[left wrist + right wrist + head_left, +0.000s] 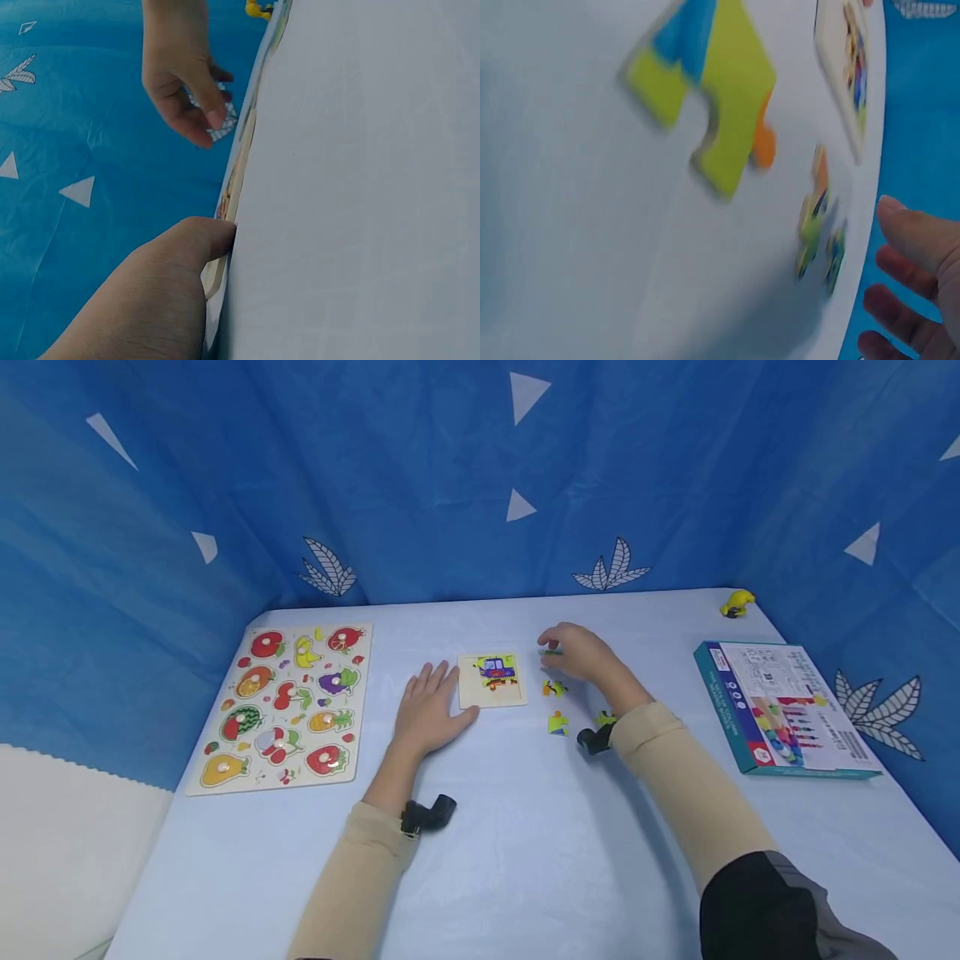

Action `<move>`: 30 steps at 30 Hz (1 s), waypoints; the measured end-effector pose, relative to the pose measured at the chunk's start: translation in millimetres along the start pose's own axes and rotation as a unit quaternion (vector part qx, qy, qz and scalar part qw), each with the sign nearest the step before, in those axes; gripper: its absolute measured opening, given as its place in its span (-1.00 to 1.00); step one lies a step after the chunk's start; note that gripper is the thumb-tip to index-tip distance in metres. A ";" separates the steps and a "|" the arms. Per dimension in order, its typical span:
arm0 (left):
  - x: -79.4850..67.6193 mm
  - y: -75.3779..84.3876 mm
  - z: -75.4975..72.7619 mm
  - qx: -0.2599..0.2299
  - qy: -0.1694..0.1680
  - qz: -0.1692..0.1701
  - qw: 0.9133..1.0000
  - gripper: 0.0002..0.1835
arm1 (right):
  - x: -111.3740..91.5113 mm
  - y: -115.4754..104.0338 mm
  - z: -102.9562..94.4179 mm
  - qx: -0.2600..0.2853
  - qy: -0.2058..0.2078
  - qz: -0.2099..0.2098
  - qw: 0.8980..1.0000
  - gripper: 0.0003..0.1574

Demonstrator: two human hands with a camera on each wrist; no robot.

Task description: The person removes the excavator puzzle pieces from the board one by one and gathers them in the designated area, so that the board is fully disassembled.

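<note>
My left hand (429,714) lies spread on the table, its thumb against the lower left corner of a small wooden puzzle board (468,681). That board carries a vehicle picture, partly filled in. Over the table right of it hovers my right hand (581,653), thumb and fingers apart and nothing seen between them. Beneath the fingertips lies a greenish puzzle piece (837,256). Nearer me are an orange and yellow puzzle piece (555,688), a green and yellow puzzle piece (557,723) and another green piece (604,718) beside the right wrist camera.
A large fruit peg puzzle (285,710) lies on the left of the table (510,860). On the right is a flat teal-edged box (787,710). A small yellow toy (737,602) stands at the back right corner. Blue curtain (450,485) hangs behind the table.
</note>
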State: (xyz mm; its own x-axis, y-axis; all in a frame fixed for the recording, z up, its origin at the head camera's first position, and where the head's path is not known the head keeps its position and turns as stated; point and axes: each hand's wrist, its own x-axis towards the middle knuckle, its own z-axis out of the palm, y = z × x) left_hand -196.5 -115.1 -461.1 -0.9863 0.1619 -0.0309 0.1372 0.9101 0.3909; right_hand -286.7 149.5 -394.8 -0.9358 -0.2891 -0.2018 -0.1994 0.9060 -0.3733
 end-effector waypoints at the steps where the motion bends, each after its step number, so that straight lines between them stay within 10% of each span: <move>1: 0.0 -0.1 -0.1 0.000 -0.001 0.000 1.000 -0.04 | -0.6 -4.4 1.2 0.003 0.000 -0.007 1.000 -0.49; 13: 1.0 -2.0 1.0 0.010 0.002 0.004 1.000 -0.04 | -6.3 -56.2 29.5 -0.018 -0.021 -0.134 0.991 -0.48; 30: 2.3 -2.7 2.8 0.014 0.006 0.005 1.000 -0.04 | -3.4 -63.5 42.2 -0.084 -0.033 -0.121 0.989 -0.36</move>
State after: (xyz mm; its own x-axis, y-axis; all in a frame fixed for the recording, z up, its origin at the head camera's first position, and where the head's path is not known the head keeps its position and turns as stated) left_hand -198.9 -116.1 -464.8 -0.9859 0.1665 -0.0165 0.1490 0.9187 0.3657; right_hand -258.5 79.9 -408.6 -0.8347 -0.5186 -0.1851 -0.4661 0.8444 -0.2639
